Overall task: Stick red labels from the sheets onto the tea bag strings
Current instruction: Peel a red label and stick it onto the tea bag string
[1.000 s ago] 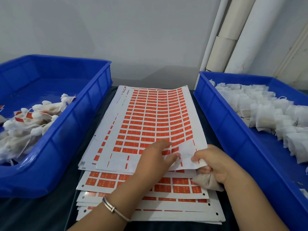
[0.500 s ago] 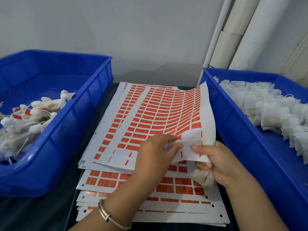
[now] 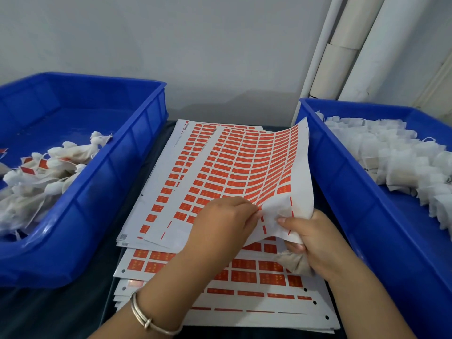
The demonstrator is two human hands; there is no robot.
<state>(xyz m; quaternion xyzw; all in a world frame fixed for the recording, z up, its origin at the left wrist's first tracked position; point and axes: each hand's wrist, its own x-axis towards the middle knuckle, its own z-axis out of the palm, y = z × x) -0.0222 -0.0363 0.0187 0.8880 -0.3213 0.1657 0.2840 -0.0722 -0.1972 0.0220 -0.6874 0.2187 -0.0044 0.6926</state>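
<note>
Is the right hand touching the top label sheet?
Touching. The head view shows the right hand pinching the lifted corner of the top label sheet.

No text could be read. The red labels (image 3: pixel 241 167) on the top label sheet (image 3: pixel 299 167) carried small pale marks too blurred to make out, and a small code patch (image 3: pixel 124 237) at a lower sheet's corner was likewise illegible.
</note>
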